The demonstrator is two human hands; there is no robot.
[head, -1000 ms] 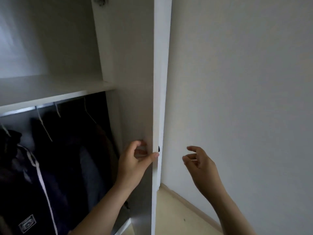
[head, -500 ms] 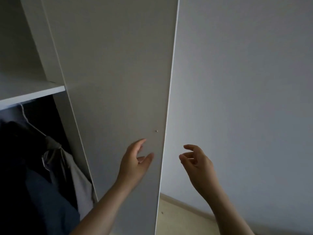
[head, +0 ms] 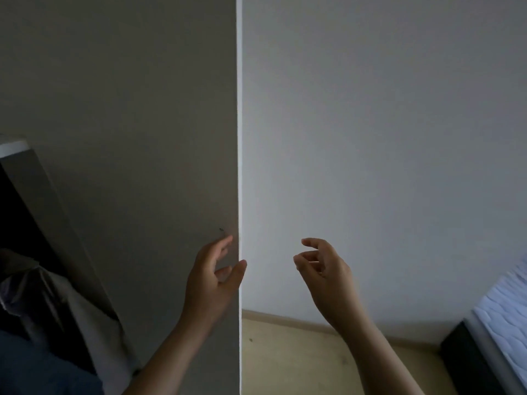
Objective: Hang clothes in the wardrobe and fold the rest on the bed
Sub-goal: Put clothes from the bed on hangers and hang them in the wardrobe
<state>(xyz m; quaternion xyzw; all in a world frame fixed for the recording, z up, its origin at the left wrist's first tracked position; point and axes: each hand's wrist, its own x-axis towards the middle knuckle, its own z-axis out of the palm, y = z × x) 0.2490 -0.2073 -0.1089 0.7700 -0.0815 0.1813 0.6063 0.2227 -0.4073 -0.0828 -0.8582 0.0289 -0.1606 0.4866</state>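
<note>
The white wardrobe door (head: 137,138) fills the left half of the view, its edge running straight down the middle. My left hand (head: 212,276) is at that edge with fingers spread and relaxed, the thumb at the door's rim, gripping nothing. My right hand (head: 320,269) hovers empty to the right of the door, fingers loosely curled. At the lower left a sliver of the wardrobe's inside shows hanging clothes (head: 42,315), a pale garment and dark ones, mostly hidden by the door.
A plain white wall (head: 385,138) stands right of the door. Light wooden floor (head: 299,357) and a skirting board run below it. The corner of a bed with a white quilted mattress (head: 504,317) on a dark frame shows at the lower right.
My left hand let go of the door's edge and opened. The door swung across the opening, hiding the shelf and most of the hanging clothes. The bed's corner came into view.
</note>
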